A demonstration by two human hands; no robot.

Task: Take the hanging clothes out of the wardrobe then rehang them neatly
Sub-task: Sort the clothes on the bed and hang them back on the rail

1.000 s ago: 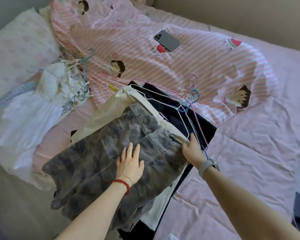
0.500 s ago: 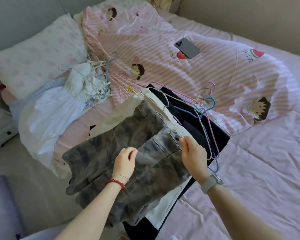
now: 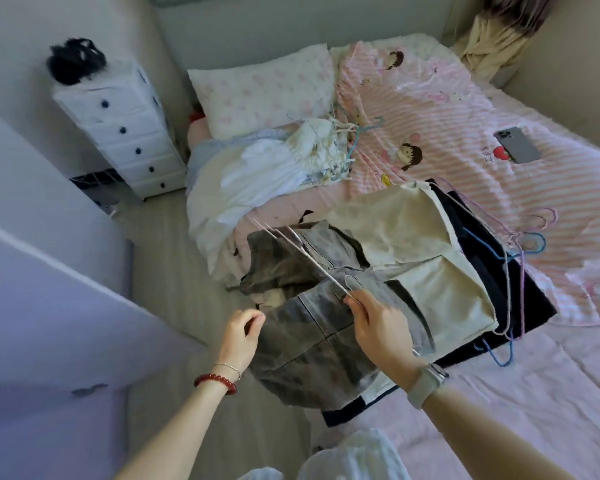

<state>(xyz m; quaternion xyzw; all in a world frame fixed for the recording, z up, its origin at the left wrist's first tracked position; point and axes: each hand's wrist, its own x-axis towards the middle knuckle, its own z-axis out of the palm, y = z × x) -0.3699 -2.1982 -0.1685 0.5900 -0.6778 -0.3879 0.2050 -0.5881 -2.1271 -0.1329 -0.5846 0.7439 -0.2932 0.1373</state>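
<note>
A grey mottled denim garment [image 3: 312, 341] hangs lifted over the bed's edge on a thin pale hanger [image 3: 302, 251]. My right hand [image 3: 378, 327] grips that hanger where the garment drapes over it. My left hand [image 3: 239, 337] hovers just left of the garment with curled fingers, thumb and fingertips close together, holding nothing I can see. Under it on the bed lie a cream garment [image 3: 420, 258] and dark clothes [image 3: 520, 292] on pink and blue hangers [image 3: 527, 240]. A pile of white clothes [image 3: 267, 171] on hangers lies further left.
The bed [image 3: 520, 393] has pink sheets, a striped cartoon blanket [image 3: 447, 109], a pillow [image 3: 257, 88] and a phone [image 3: 516, 144]. A white drawer unit [image 3: 125, 133] stands left of the bed. A pale panel [image 3: 49, 289] fills the near left.
My right hand has lifted the hanger with the grey garment off the pile and drawn it toward me. My left hand has come off the fabric. The view has swung left.
</note>
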